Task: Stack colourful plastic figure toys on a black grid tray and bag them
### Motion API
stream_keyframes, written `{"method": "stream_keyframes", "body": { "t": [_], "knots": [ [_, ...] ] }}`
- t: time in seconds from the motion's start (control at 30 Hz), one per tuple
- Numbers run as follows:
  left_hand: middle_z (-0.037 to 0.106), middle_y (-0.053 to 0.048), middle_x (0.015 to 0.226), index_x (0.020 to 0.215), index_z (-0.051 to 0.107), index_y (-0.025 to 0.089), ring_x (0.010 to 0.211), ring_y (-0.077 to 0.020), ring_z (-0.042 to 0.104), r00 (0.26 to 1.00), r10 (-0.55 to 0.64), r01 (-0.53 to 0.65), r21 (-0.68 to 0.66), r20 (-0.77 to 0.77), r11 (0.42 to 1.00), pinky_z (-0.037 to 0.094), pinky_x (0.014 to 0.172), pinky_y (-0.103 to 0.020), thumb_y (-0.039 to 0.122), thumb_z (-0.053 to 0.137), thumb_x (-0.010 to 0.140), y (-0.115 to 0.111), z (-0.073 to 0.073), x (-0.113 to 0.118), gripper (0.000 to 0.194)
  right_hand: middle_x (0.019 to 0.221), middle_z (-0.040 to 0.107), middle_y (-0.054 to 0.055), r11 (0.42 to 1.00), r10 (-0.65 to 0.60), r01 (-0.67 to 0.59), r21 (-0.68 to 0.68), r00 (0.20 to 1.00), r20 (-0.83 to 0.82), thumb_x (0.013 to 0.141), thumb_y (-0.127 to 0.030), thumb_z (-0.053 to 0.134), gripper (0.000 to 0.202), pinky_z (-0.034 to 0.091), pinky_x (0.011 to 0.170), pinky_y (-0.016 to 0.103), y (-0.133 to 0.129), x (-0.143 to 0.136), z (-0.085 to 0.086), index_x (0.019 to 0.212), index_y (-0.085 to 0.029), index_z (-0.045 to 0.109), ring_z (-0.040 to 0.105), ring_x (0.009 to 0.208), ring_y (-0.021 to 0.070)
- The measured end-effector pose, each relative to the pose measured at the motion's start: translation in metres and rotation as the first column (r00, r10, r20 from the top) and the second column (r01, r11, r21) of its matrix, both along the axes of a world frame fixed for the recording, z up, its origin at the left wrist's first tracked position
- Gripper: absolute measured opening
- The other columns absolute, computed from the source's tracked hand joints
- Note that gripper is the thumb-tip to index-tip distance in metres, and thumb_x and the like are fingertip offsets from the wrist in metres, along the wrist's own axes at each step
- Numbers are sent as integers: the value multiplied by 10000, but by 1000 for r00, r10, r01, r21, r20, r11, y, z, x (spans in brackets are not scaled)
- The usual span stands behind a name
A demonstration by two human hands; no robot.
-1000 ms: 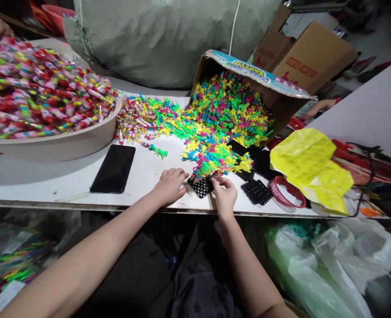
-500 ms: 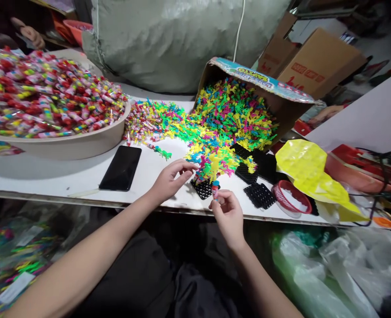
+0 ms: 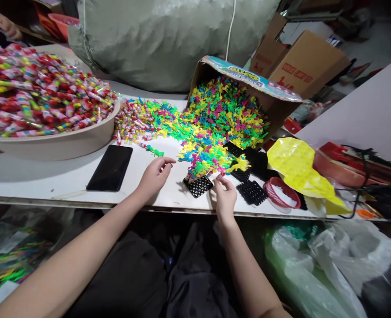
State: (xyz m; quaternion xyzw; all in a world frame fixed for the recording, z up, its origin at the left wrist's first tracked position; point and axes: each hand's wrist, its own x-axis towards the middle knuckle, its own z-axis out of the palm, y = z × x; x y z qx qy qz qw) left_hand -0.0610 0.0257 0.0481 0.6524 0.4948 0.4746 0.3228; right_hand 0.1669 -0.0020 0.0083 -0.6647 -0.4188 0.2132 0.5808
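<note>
My left hand (image 3: pixel 153 176) rests on the white tabletop (image 3: pixel 49 176), fingers loosely curled, thumb and forefinger nearly meeting at about 1 o'clock; whether that grip pinches anything I cannot tell. My right hand (image 3: pixel 225 196) sits at the near edge, its fingertips (image 3: pixel 219 179) at the right side of the small black grid tray (image 3: pixel 198 186), which lies flat between my two hands. Whether this grip grasps something small or merely touches the tray's load I cannot tell. Bright plastic figures stand packed on the tray's far corner.

At 12 o'clock from the tray spreads the pile of neon figures (image 3: pixel 215 119), spilling out of a tipped cardboard box (image 3: pixel 248 79). More black grid trays (image 3: pixel 251 192) lie at 3 o'clock, just beside a red-rimmed basket (image 3: pixel 278 194) and a yellow plastic bag (image 3: pixel 294 165). At 9 o'clock from my left hand lies a black phone (image 3: pixel 109 167), face up. At 10 o'clock sits a beige basin (image 3: pixel 66 143) heaped with wrapped candy sticks. A grey sack (image 3: pixel 165 39) leans behind the box.
</note>
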Motion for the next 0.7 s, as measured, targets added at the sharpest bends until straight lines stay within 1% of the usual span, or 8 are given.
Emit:
{"method": "stream_keyframes", "body": {
  "t": [0.07, 0.2, 0.27, 0.37, 0.47, 0.6, 0.7],
  "knots": [
    [585, -43, 920, 943, 594, 176, 848, -156, 537, 999, -13, 13, -4, -30, 1000, 445, 738, -303, 295, 394, 821, -1, -2, 1, 263, 887, 648, 82, 1000, -13, 13, -19, 999, 44, 670, -387, 607, 331, 458, 732, 318, 1, -5, -1, 875, -130, 649, 594, 775, 184],
    [582, -50, 941, 948, 591, 170, 834, -155, 540, 997, -35, 33, -34, -63, 999, 445, 711, -299, 289, 392, 821, -1, -5, 4, 264, 862, 649, 77, 996, -60, 71, -50, 979, 195, 654, -353, 630, 280, 416, 819, 348, 1, -14, 1, 842, -151, 681, 575, 824, 196],
    [580, -51, 944, 955, 587, 167, 834, -156, 542, 997, -48, 45, -50, -64, 998, 448, 717, -300, 294, 390, 820, -1, -7, 4, 271, 834, 651, 74, 994, -76, 93, -60, 965, 250, 654, -340, 636, 250, 393, 838, 359, 1, -17, 3, 816, -159, 691, 566, 833, 203],
    [577, -52, 955, 972, 579, 171, 853, -165, 545, 996, -65, 60, -86, -61, 994, 450, 716, -301, 318, 392, 819, -1, -9, 5, 283, 816, 651, 71, 995, -69, 86, -45, 953, 294, 675, -335, 621, 225, 371, 835, 362, 1, -19, 5, 804, -167, 694, 558, 811, 205],
    [574, -50, 969, 981, 574, 181, 848, -169, 549, 996, -66, 58, -117, -66, 991, 448, 711, -301, 347, 402, 814, -1, -10, 6, 292, 805, 656, 54, 996, -56, 76, -45, 937, 346, 701, -340, 603, 188, 345, 833, 363, 2, -21, 5, 786, -199, 694, 546, 814, 211],
    [577, -49, 961, 977, 576, 184, 861, -174, 551, 995, -59, 49, -114, -81, 992, 445, 736, -303, 355, 408, 807, 0, -9, 7, 294, 792, 670, 23, 992, -39, 84, -89, 908, 416, 706, -332, 605, 132, 292, 848, 378, 4, -22, 4, 751, -238, 687, 517, 873, 235],
    [581, -49, 954, 980, 577, 184, 855, -176, 552, 994, -66, 55, -111, -92, 992, 445, 738, -305, 359, 399, 807, 0, -8, 8, 303, 812, 676, 22, 992, -23, 72, -104, 911, 412, 708, -333, 597, 133, 275, 856, 381, 5, -21, 4, 743, -238, 684, 512, 886, 242]
  ]
}}
